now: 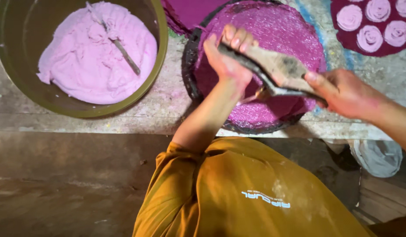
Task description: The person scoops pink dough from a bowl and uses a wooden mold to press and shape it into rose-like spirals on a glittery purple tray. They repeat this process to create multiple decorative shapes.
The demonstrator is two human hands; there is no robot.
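Note:
A round purple, grainy disc lies in a dark round tray on a worn wooden bench. Over it I hold a flat scraper with a wooden body and a dark metal edge, gripped at both ends. My left hand is closed around its far left end, fingers curled over the top. My right hand pinches the right end, above the tray's right rim. The scraper is tilted, lower on the right, and hides part of the disc.
An olive-green bowl at the left holds pale pink paste with a stick in it. A dark red sheet with pink rosettes lies at the top right. Another purple disc sits behind the tray. My mustard shirt fills the bottom.

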